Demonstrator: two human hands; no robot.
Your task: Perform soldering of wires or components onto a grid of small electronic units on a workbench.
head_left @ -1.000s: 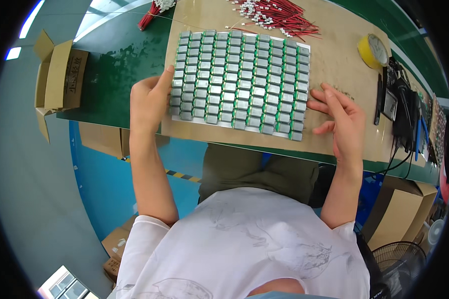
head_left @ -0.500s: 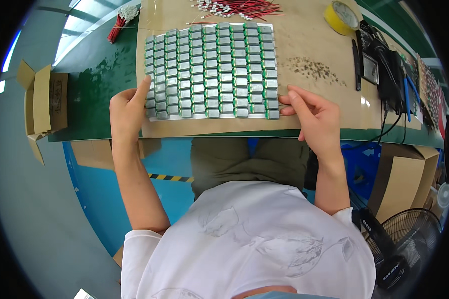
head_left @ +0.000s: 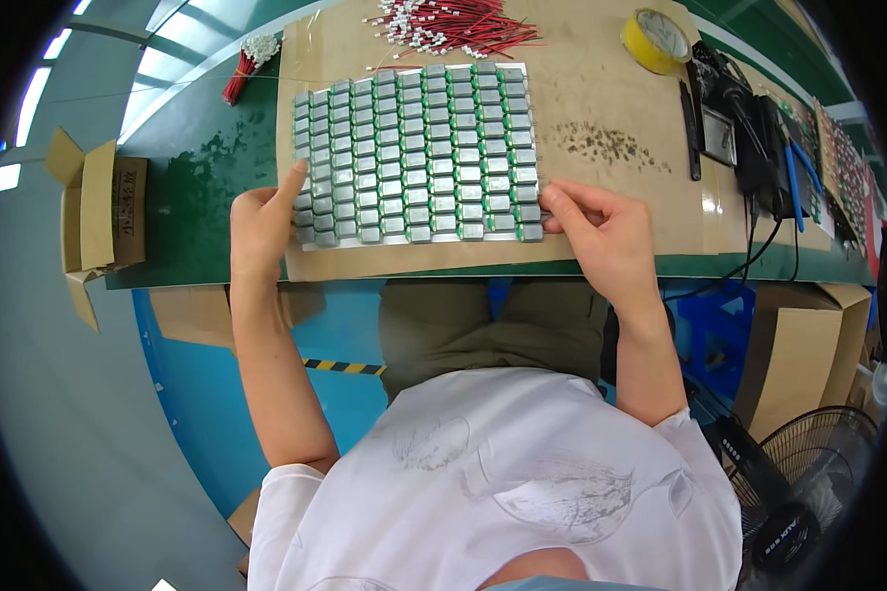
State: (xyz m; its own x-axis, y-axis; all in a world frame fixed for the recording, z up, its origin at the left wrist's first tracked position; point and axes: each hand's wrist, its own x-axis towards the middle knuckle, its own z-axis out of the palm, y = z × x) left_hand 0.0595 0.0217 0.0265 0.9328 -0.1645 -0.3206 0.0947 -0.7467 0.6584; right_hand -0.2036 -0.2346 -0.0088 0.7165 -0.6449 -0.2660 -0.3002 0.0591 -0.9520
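Right hand: thumb and forefinger close together at the lower right edge of the block array; a pinch cannot be confirmed. Left hand: thumb against the left edge, other fingers hidden, grip undetermined. The array lies between both hands, long axis left to right, neither clearly nearer. Red wires lie beyond.
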